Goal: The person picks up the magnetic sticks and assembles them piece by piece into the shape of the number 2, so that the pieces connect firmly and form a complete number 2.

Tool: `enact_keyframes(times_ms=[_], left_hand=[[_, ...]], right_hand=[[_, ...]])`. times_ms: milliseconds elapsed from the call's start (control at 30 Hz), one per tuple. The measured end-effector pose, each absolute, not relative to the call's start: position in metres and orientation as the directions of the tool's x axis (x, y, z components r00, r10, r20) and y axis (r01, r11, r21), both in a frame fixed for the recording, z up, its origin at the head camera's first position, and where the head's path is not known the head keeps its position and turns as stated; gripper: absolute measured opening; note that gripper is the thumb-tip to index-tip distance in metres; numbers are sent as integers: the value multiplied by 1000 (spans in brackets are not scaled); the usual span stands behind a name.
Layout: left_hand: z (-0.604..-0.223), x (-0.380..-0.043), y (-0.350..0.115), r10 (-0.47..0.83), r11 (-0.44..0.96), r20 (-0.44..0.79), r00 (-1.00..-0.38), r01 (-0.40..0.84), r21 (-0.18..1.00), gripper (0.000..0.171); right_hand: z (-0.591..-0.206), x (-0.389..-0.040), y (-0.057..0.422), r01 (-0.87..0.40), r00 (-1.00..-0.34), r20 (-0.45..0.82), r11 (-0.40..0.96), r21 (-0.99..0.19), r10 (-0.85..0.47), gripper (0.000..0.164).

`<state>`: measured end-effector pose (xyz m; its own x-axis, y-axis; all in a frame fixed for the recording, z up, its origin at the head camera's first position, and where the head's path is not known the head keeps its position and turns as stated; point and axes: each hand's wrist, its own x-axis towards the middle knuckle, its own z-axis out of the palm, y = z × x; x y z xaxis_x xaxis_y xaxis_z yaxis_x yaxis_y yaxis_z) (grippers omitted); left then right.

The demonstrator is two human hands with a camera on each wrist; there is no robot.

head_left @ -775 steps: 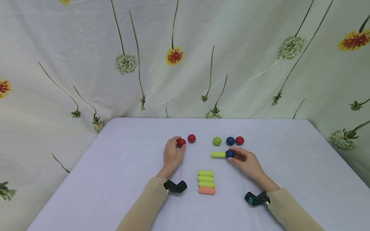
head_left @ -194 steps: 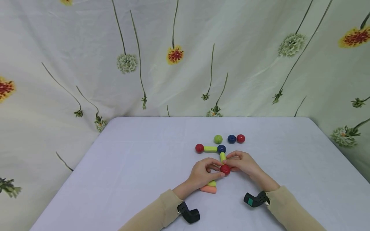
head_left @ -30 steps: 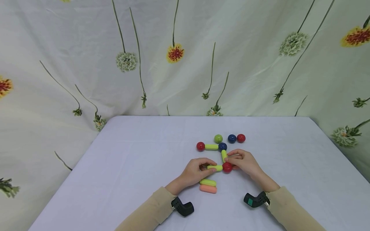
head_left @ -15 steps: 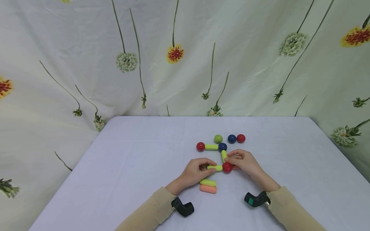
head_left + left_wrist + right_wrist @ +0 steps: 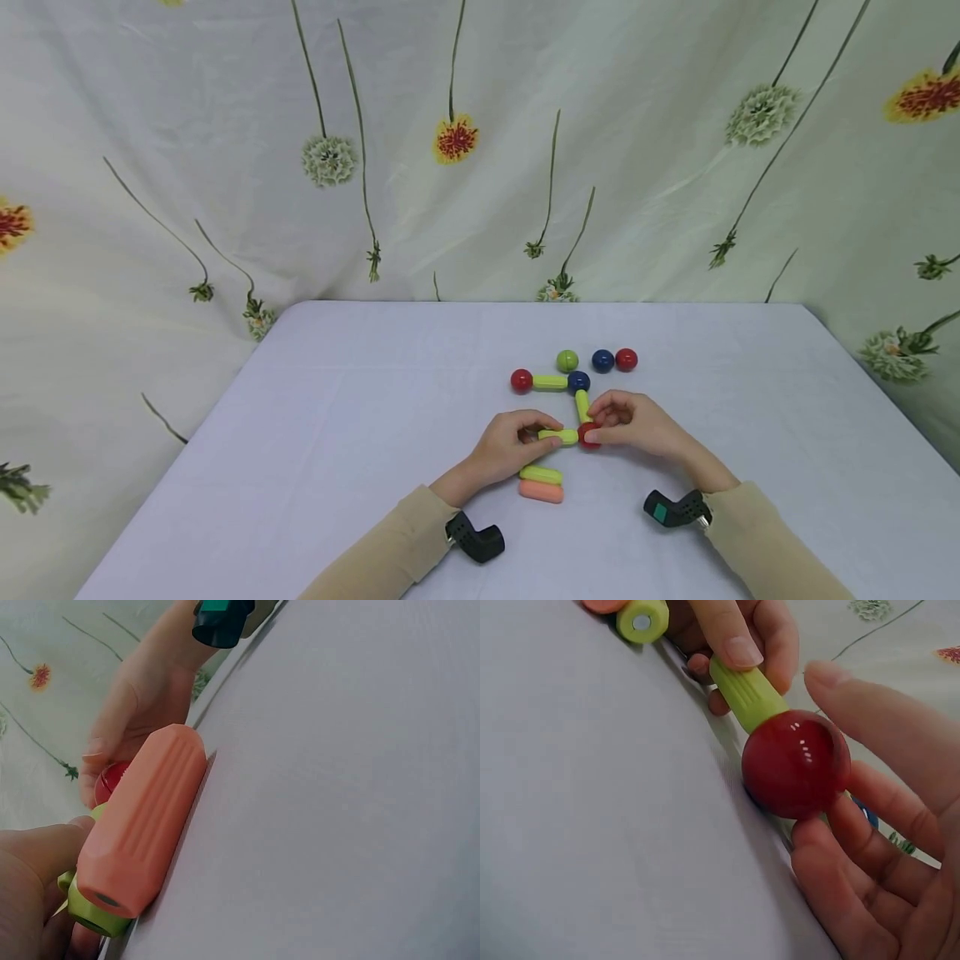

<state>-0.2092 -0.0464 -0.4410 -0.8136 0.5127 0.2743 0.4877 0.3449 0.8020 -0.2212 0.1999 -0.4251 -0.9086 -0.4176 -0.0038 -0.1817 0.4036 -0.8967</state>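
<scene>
My left hand [image 5: 506,448] pinches a yellow-green magnetic rod [image 5: 568,436] between thumb and fingers. The rod's far end meets a red ball [image 5: 791,765]. My right hand [image 5: 645,427] has its fingers curled around that ball, with the thumb over it in the head view. From the ball, another yellow-green rod [image 5: 582,402] runs back to a dark blue ball [image 5: 578,382]. A third green rod [image 5: 550,382] leads left from the blue ball to a second red ball [image 5: 521,381]. Together they form an open, angular chain lying on the table.
Behind the chain sit a green ball [image 5: 567,361], a blue ball [image 5: 603,361] and a red ball [image 5: 626,360]. In front, a loose yellow-green rod [image 5: 541,475] lies beside an orange rod [image 5: 541,492]. A white cloth covers the table [image 5: 375,375]; a flowered curtain [image 5: 480,217] hangs behind.
My right hand has shifted from the joint of rod and ball onto the red ball. Earlier, the second red ball was joined, then the front rod was brought to it.
</scene>
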Motion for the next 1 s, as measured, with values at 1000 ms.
enact_keyframes(times_ms=[1000], left_hand=[[-423, -226, -47, 399, 306, 347, -849, 480, 822, 20]], right_hand=[[-432, -225, 206, -305, -845, 75, 363, -880, -529, 30]])
